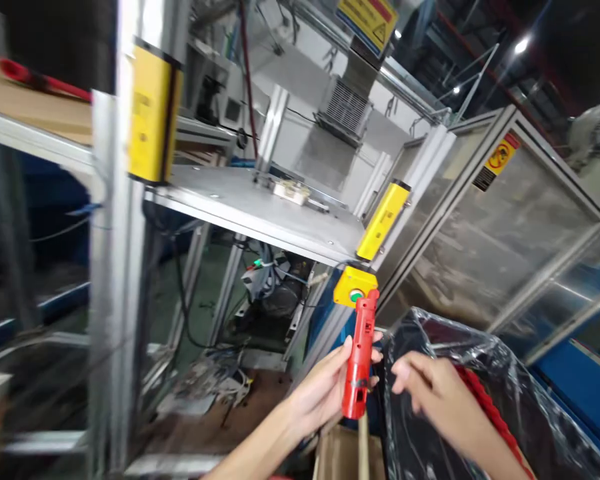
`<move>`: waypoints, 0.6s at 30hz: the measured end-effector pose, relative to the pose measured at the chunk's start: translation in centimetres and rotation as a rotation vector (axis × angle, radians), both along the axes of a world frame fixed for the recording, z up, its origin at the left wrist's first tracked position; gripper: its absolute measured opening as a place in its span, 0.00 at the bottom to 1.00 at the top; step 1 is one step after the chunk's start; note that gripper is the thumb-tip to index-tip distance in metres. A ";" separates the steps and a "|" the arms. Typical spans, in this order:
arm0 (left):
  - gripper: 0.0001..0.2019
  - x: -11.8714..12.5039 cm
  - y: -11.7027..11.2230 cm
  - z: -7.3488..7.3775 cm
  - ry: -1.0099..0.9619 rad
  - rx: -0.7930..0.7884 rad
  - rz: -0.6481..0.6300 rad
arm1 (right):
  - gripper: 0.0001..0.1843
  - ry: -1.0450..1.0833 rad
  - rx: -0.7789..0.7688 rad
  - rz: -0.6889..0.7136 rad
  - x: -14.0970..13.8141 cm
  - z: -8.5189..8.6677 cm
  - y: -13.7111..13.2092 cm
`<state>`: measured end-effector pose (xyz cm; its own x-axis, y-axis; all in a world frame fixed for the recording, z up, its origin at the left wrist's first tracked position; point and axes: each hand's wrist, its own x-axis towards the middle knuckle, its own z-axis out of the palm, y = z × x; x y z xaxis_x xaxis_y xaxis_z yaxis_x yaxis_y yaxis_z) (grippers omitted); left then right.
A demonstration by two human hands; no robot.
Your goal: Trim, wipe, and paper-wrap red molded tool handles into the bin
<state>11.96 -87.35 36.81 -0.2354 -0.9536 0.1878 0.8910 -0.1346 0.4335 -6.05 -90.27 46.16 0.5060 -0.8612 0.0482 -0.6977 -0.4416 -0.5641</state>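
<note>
In the head view, my left hand grips a red plastic housing, a long tube-like part with small slots and holes along it. It stands nearly upright, tilted slightly to the right, with my thumb on its left side and fingertips showing on its right. Apart from it, to the right, my right hand hovers over a bin lined with black plastic. Its fingers are curled and blurred, and whether anything lies between them is hidden. More red parts lie in the lined bin, partly behind my right forearm.
Ahead is a grey machine table with a pale fixture, flanked by yellow light-curtain posts. A yellow box with a green button sits below the right post. A cardboard box stands beneath my hands. Another red part lies on the left shelf.
</note>
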 end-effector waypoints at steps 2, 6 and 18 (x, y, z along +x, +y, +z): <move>0.21 2.5 0.3 0.2 0.044 0.004 0.076 | 0.26 0.132 -0.099 0.043 4.0 -1.7 1.6; 0.22 8.1 1.2 0.4 0.099 -0.017 0.179 | 0.29 0.228 -0.218 0.050 11.7 -4.9 2.5; 0.22 26.9 1.9 2.6 0.046 -0.334 0.074 | 0.27 0.110 -0.545 -0.056 27.8 -5.5 3.4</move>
<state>38.85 -85.41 39.43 -0.1516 -0.8517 0.5017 0.9128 0.0740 0.4016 21.77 -86.88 40.67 0.4874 -0.7520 0.4437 -0.7704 -0.6096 -0.1869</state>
